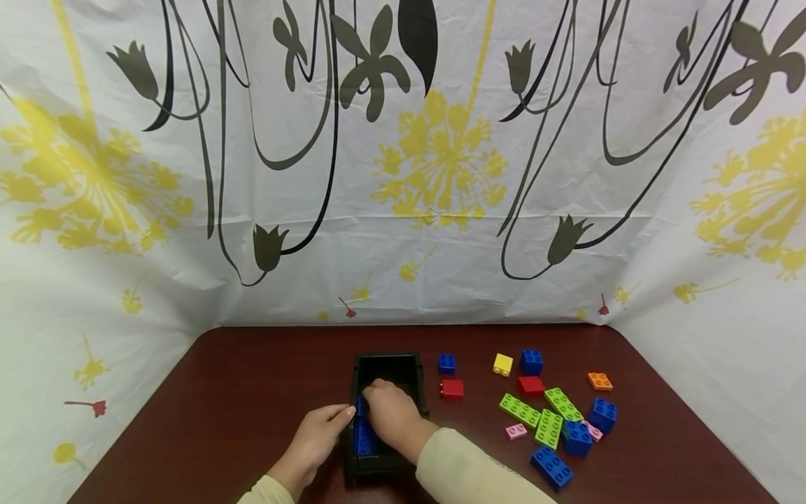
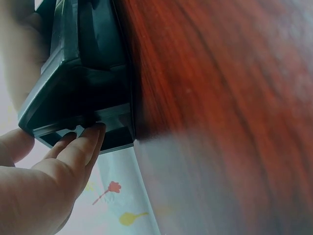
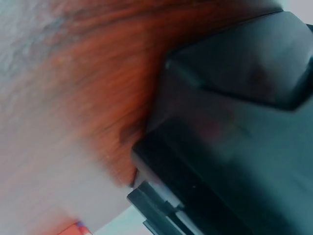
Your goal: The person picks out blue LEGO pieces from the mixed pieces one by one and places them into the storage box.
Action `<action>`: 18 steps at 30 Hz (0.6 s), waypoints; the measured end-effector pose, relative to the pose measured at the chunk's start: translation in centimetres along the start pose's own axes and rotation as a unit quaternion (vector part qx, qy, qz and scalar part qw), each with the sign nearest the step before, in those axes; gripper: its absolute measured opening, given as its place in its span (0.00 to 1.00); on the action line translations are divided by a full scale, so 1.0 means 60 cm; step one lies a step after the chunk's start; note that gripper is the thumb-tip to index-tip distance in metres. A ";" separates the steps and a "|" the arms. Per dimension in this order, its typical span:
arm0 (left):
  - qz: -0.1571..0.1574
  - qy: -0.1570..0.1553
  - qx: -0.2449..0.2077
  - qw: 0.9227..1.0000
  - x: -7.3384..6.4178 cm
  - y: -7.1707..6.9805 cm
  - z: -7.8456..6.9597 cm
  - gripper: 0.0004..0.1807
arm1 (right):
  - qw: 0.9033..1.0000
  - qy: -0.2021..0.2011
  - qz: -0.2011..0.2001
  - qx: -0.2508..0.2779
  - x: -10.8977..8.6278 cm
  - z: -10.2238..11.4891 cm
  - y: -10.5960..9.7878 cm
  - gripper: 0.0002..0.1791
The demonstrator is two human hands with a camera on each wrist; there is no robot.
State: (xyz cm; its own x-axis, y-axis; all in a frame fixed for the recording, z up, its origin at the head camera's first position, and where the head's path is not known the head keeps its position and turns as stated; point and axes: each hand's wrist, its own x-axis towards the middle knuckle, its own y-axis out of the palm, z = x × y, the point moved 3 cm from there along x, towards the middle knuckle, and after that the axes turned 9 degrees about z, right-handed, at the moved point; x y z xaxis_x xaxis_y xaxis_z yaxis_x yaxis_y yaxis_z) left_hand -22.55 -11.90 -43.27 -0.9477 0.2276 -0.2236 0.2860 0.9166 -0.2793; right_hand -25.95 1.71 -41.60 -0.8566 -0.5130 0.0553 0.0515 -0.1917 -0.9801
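A black plastic bin point(image 1: 387, 364) stands at the front middle of the table, with blue toy bricks point(image 1: 365, 437) lying along its left inner wall. My left hand point(image 1: 321, 434) grips the bin's left side; in the left wrist view, the thumb is at the rim and the fingers point(image 2: 83, 147) reach to the outer wall. Down inside the bin is my right hand point(image 1: 397, 416), its fingers bent beside a blue brick at the left wall. Its fingertips are hidden, so I cannot tell whether they hold that brick. The right wrist view shows mostly the dark bin wall point(image 3: 195, 181), blurred.
Right of the bin lie a blue brick point(image 1: 447, 363) and a red brick point(image 1: 451, 389). Farther right are several scattered bricks, including lime green point(image 1: 520, 410), yellow point(image 1: 503, 365), orange point(image 1: 600, 381), pink point(image 1: 516, 431) and blue point(image 1: 552, 467). A patterned white sheet point(image 1: 403, 280) hangs behind the table.
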 end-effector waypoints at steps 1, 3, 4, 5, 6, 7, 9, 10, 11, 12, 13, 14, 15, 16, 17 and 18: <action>0.001 0.000 0.001 1.000 0.000 0.000 0.000 0.31 | 1.000 0.000 0.002 0.003 0.000 -0.001 0.000 0.08; -0.001 0.001 0.002 1.000 0.000 0.000 0.000 0.32 | 1.000 0.001 0.006 0.009 0.001 -0.002 0.000 0.08; -0.002 0.002 0.003 1.000 0.000 0.000 0.000 0.31 | 1.000 0.003 0.009 0.012 0.002 -0.002 0.000 0.08; -0.002 0.002 0.004 1.000 0.000 0.001 0.000 0.31 | 1.000 0.004 0.011 0.013 0.002 -0.003 0.001 0.08; -0.003 0.003 0.005 1.000 0.000 0.001 0.001 0.31 | 1.000 0.005 0.013 0.016 0.002 -0.004 0.001 0.08; -0.003 0.004 0.006 1.000 0.000 0.001 0.001 0.31 | 1.000 0.005 0.015 0.017 0.003 -0.004 0.001 0.08; -0.004 0.004 0.008 1.000 0.000 0.001 0.002 0.31 | 1.000 0.005 0.017 0.019 0.003 -0.004 0.001 0.07; -0.004 0.003 0.008 1.000 0.001 0.002 0.002 0.31 | 1.000 0.004 0.018 0.018 0.003 -0.004 0.001 0.07; -0.003 0.003 0.009 1.000 0.001 0.002 0.002 0.32 | 1.000 0.003 0.018 0.017 0.004 -0.004 0.001 0.06; -0.003 0.002 0.009 1.000 0.001 0.002 0.002 0.31 | 1.000 0.003 0.019 0.016 0.004 -0.004 0.001 0.06; -0.003 0.002 0.009 1.000 0.002 0.002 0.003 0.31 | 1.000 0.002 0.020 0.014 0.004 -0.004 0.001 0.06; -0.003 0.002 0.009 1.000 0.002 0.002 0.003 0.31 | 1.000 0.002 0.022 0.014 0.004 -0.004 0.002 0.07; -0.003 0.002 0.009 1.000 0.002 0.002 0.003 0.31 | 1.000 0.002 0.024 0.013 0.004 -0.004 0.002 0.07; -0.003 0.001 0.009 1.000 0.002 0.001 0.003 0.31 | 1.000 0.002 0.026 0.011 0.005 -0.005 0.003 0.08; -0.003 0.002 0.008 1.000 0.002 0.002 0.003 0.31 | 1.000 0.004 0.029 0.011 0.005 -0.005 0.003 0.08; -0.003 0.003 0.008 1.000 0.003 0.002 0.003 0.31 | 0.999 0.005 0.033 0.010 0.005 -0.005 0.004 0.08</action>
State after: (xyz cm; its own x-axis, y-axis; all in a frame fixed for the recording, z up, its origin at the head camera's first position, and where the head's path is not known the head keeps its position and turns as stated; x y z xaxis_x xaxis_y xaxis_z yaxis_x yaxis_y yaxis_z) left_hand -22.64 -11.84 -43.52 -0.9504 0.2234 -0.2163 0.2820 0.9124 -0.2966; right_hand -26.35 1.76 -41.85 -0.8565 -0.5161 -0.0116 0.1188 -0.1752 -0.9773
